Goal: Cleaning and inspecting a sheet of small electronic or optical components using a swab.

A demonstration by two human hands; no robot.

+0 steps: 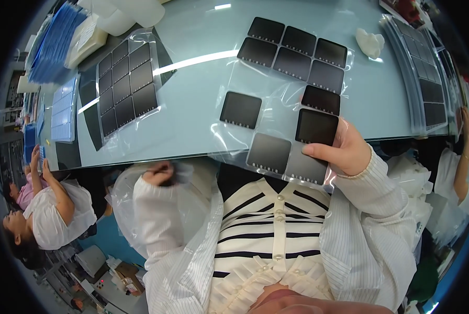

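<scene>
My right hand (344,149) grips a dark square tile (316,126) by its lower right corner at the near edge of the pale blue table (192,89). That tile lies over a clear plastic sheet (281,110) carrying several more dark square tiles (292,49), some of them overhanging the table edge above my lap. My left hand (159,173) is below the table edge, closed around a small dark object I cannot make out, next to a clear plastic bag (122,201).
A second clear sheet with a grid of dark tiles (123,83) lies at the left of the table. Stacks of blue sheets (54,44) sit at the far left, a crumpled white cloth (369,42) and tile-filled sheets (425,78) at the right. Other people work at both sides.
</scene>
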